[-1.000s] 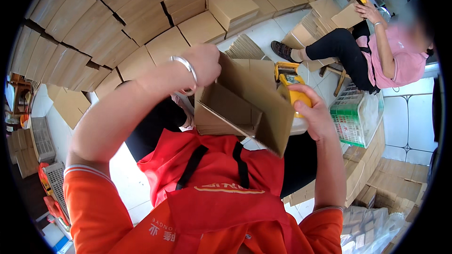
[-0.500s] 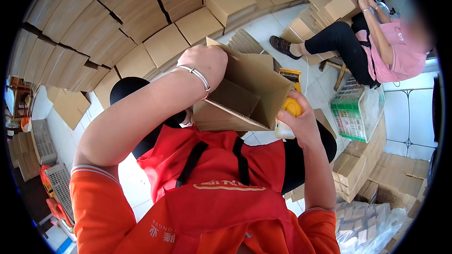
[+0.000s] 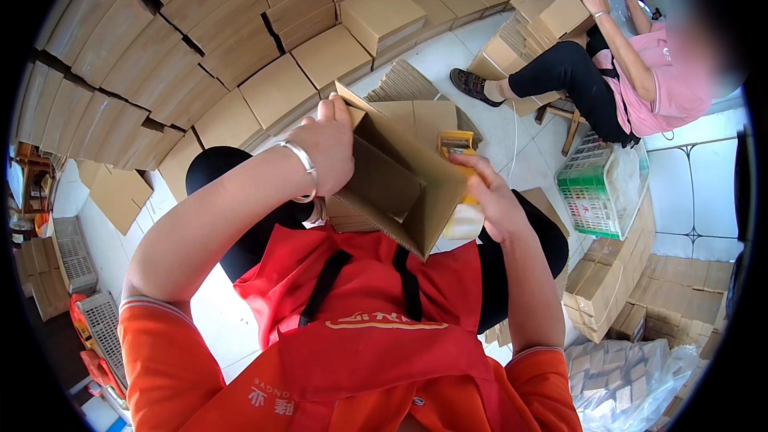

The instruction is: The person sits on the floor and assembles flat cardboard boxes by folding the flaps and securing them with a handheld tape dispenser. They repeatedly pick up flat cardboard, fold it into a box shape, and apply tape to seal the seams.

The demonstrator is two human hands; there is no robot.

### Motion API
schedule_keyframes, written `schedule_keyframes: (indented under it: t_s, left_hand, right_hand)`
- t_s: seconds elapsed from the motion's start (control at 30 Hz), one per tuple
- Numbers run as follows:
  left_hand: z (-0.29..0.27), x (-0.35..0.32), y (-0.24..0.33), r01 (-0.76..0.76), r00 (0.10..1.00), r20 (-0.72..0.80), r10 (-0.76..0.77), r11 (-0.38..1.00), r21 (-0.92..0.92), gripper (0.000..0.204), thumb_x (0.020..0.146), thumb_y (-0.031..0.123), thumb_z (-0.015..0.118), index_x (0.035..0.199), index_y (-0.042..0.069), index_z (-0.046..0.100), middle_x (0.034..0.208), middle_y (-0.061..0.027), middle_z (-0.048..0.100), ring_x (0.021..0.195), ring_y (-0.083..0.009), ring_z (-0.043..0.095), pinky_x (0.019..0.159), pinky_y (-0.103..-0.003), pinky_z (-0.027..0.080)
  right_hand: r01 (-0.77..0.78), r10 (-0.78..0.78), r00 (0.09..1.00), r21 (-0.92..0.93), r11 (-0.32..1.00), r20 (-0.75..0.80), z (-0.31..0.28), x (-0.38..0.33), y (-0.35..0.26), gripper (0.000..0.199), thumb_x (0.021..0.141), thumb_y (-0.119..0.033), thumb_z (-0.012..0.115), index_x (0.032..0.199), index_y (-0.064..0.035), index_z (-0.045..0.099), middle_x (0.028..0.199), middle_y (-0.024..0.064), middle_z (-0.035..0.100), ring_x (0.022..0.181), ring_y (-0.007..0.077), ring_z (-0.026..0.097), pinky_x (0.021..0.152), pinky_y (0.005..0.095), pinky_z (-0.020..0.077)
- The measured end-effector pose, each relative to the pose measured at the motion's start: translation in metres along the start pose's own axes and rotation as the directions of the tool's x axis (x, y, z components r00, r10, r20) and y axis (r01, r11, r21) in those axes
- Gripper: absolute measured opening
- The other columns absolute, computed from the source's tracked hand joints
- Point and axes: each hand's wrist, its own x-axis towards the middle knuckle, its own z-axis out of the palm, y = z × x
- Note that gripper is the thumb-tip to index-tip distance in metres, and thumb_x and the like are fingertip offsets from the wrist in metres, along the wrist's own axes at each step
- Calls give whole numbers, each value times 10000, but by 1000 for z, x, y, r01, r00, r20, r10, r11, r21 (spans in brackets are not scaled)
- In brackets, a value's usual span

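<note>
I'm viewing L hand (image 3: 326,146) gripping open carton (image 3: 384,176) btwn hands, fingers curled; R hand (image 3: 498,202), part-closed, is holding yellow tape dispenser (image 3: 462,216).

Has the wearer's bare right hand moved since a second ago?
Yes: the bare right hand has moved left, farther from the green-and-white plastic crate.

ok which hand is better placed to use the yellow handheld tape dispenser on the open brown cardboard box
Probably the right hand: it holds the yellow tape dispenser at the cardboard box's right side. The left hand is occupied gripping the box's upper-left edge.
</note>
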Motion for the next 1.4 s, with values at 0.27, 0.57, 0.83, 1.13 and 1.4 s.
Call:
schedule_keyframes:
  t_s: [0.27, 0.57, 0.83, 1.13, 1.4]
  left_hand:
    - [-20, 6, 25, 9, 989, 142, -45, 969, 245, 912, 741, 78, 715, 1416, -209, 174, 1378, -343, 397, 1130, -337, 614, 888, -328, 542]
    - [-7, -1, 22, 45, 998, 39, -56, 967, 251, 900, 715, -5, 703, 1421, -178, 171, 1318, -334, 446, 1009, -360, 671, 809, -385, 561]
    - [4, -18, 19, -4, 992, -127, 17, 994, 105, 927, 834, 525, 646, 1366, -158, 317, 1315, -293, 449, 1099, -388, 603, 871, -388, 543]
    - [27, -45, -25, -515, 714, -466, 523, 843, 157, 959, 599, 760, 710, 1099, -47, 575, 1119, -144, 526, 1046, -317, 564, 780, -395, 551]
    - [49, -11, -17, -380, 299, -892, 338, 900, 214, 860, 555, 684, 780, 1178, 115, 611, 1087, -131, 505, 1037, -344, 500, 927, -511, 469]
  right_hand:
    - [190, -273, 941, -354, 916, -201, 12, -1, 1, 521, 774, -203, 780, 1253, -117, 595, 1183, 129, 442, 1111, 230, 519, 968, 320, 453]
    - [155, -168, 982, -142, 978, -90, 31, -28, 13, 756, 667, -92, 861, 1316, -33, 477, 1188, 85, 567, 1091, 179, 568, 913, 308, 491]
    - [-34, -332, 882, -747, 664, -335, 55, -21, 2, 778, 633, -453, 850, 1263, -140, 515, 1112, 200, 609, 1013, 334, 578, 855, 414, 498]
    - [5, -390, 842, -718, 696, -372, 51, -1, 6, 640, 683, -375, 827, 1219, -147, 562, 1070, 175, 585, 967, 312, 597, 839, 395, 508]
    - [336, -350, 920, -107, 936, -177, 35, -27, 10, 353, 868, -127, 681, 1195, -54, 570, 1130, 58, 462, 1022, 167, 546, 873, 290, 477]
